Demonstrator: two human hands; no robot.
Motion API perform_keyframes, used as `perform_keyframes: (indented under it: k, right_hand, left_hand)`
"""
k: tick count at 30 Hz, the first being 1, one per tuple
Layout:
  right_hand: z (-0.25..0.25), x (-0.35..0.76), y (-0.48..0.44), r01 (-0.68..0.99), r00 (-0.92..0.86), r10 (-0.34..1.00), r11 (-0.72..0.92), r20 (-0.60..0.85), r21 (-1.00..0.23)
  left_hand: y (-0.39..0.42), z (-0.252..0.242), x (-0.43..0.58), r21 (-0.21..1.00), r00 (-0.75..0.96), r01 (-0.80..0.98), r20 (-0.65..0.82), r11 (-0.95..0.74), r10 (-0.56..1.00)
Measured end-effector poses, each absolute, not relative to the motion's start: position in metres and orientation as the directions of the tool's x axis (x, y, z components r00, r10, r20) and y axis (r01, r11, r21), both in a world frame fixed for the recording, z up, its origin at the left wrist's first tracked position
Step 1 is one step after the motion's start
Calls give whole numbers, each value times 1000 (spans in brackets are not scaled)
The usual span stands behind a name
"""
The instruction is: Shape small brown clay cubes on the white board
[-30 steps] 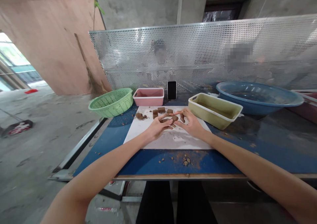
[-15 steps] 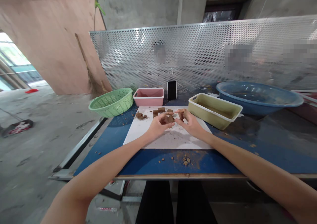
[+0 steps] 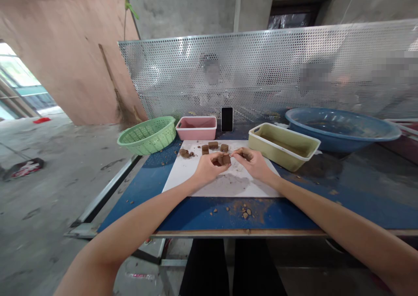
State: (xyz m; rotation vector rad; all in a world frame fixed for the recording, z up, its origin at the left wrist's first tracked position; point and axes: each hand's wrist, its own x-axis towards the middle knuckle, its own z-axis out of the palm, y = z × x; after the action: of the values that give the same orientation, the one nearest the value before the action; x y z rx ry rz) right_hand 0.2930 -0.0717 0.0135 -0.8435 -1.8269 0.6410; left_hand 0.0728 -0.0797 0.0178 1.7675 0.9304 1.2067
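A brown clay block [image 3: 224, 160] is held in my left hand [image 3: 209, 168], above a white board [image 3: 215, 187]. Close to its right side, my right hand [image 3: 253, 164] has its fingers pinched together; whatever is between them is too small to name. Behind my hands, brown blocks [image 3: 213, 145] stand on the board, with another block [image 3: 224, 148] to the right and one [image 3: 205, 149] to the left. Crumbled clay [image 3: 184, 153] lies at the board's back left.
A green basket [image 3: 146, 137], pink bin [image 3: 197, 128] and phone [image 3: 227, 120] stand behind the board. To the right are an olive bin [image 3: 282, 148] and blue basin [image 3: 339, 128]. Crumbs [image 3: 246, 212] lie near the front edge. People show behind the perforated screen [image 3: 254, 78].
The fingers of my right hand have closed from a wider curl into a pinch. My left hand still holds the block, which has turned slightly.
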Motion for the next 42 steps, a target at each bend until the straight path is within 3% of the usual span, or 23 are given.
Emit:
perform_keyframes:
  k: [6,10,15,19,24,31,42]
  right_hand:
    - [16,291,-74,249,-336,784,608,522,-754]
    - [16,289,-76,243,-241,798,600,552,-762]
    - [15,292,-73,257,-342,781,612,522,-748]
    - [14,293,-72,260,-274,790,610,549,-748]
    - [15,294,-71,281,-366,782,610,504,-741]
    - [12,293,-64,249,-263,795,603,546,-758]
    - [8,288,-62,177,-380,840,477,388,-861]
  left_hand:
    - [-81,17,74,890,323,122,383,-439,866]
    - [-80,14,75,893,312,142,369,-427,875]
    - [-78,13,75,893,317,135,371,-429,873]
    - [-79,15,75,892,304,159,363,-423,881]
    - [-79,16,74,894,308,143,368,-425,878]
    - [-74,12,73,896,288,153,363,-417,886]
    - [-83,26,69,755,307,274,517,-595,799]
